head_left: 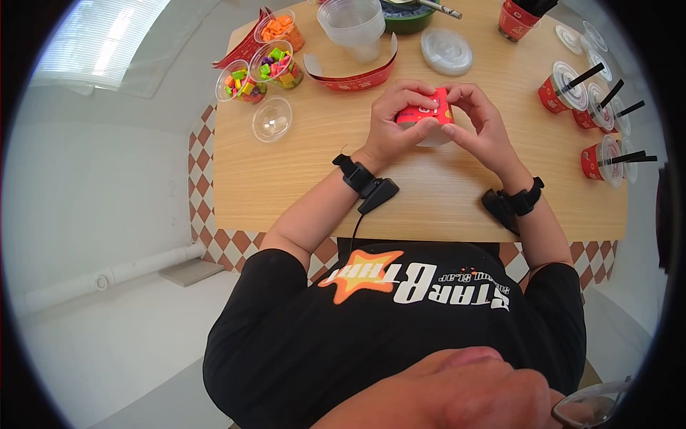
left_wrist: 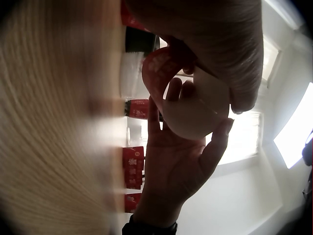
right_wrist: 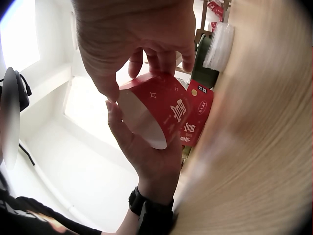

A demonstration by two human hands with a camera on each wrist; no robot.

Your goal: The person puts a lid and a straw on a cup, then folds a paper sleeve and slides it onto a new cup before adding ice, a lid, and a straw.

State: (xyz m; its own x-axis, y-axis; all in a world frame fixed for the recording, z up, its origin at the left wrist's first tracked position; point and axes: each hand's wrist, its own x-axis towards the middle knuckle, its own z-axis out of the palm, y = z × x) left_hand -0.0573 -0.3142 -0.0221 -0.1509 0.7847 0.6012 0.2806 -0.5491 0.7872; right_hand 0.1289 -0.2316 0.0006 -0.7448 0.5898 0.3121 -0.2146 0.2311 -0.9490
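Above the table, both hands hold a red printed paper cup sleeve (head_left: 444, 107), bent into a ring with a white inside. My left hand (head_left: 391, 123) grips its left side, the thumb at the near edge. My right hand (head_left: 484, 127) pinches the other side, thumb tip close to the left thumb. In the right wrist view the sleeve (right_wrist: 164, 100) shows white lettering and its open end. The left wrist view shows the pale inside of the ring (left_wrist: 193, 115), with right-hand fingers behind it.
Beyond the hands lie a curved red sleeve stack (head_left: 351, 82), stacked clear cups (head_left: 350, 25) and stacked lids (head_left: 446, 51). Cups of colourful pieces (head_left: 277, 66) and a loose lid (head_left: 272, 119) are at left. Several red cups with black straws (head_left: 562, 87) line the right side.
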